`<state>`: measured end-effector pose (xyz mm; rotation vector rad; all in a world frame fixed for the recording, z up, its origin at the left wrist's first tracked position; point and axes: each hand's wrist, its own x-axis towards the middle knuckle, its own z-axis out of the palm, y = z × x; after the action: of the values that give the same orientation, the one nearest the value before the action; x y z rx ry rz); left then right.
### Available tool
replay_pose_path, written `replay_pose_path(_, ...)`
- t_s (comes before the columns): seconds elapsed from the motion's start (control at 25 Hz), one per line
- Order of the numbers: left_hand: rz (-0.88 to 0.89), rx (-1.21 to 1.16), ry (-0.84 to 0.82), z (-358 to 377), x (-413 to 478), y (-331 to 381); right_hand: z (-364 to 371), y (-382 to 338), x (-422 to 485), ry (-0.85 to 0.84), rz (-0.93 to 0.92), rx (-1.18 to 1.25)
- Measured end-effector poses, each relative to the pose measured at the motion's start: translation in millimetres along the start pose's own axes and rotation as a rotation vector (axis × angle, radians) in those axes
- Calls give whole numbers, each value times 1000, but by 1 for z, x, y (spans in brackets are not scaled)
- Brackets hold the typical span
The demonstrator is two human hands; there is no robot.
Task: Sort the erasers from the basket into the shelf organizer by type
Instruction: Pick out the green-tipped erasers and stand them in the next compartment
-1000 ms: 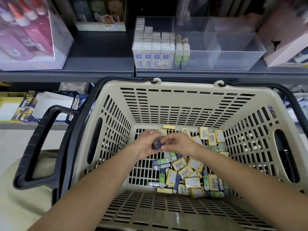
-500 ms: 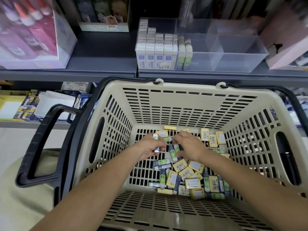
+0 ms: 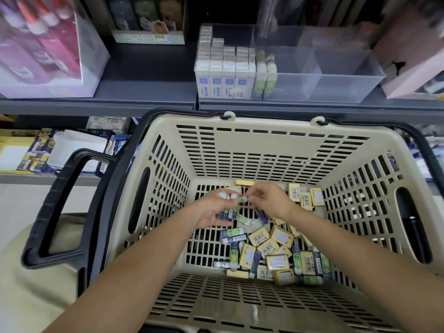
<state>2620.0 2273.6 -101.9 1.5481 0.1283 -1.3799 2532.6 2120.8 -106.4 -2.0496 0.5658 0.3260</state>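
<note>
Both hands are down in the basket (image 3: 264, 121). The left hand (image 3: 211, 211) grips a bundle (image 3: 227, 213) of green-and-navy erasers, fingers curled round them. The right hand (image 3: 270, 200) meets it, fingers pinching the tip of one green eraser (image 3: 242, 200) right at the left fingertips. Below and right of the hands, a loose pile (image 3: 276, 246) lies on the basket floor, yellow and green mixed. On the shelf (image 3: 144, 92) sits the clear organizer (image 3: 336, 78). White boxes (image 3: 223, 79) fill its left compartment, and a few green ones (image 3: 264, 78) stand upright just beside them.
</note>
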Motion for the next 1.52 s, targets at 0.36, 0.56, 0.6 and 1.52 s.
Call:
replay_pose_path(0.36,8,-27,59,-6,1,0,20,4,-8,-119,-173,-733)
replay_pose_path(0.56,49,-5,34,-5,2,3,1,-16,-3,-54,40,106)
replay_pose_path(0.6,48,-31,-10,-5,1,3,0,-20,-3,-62,59,195)
replay_pose_path(1.52,222,138,22,3,-6,21,-23,-9,-3,-56,-96,-255)
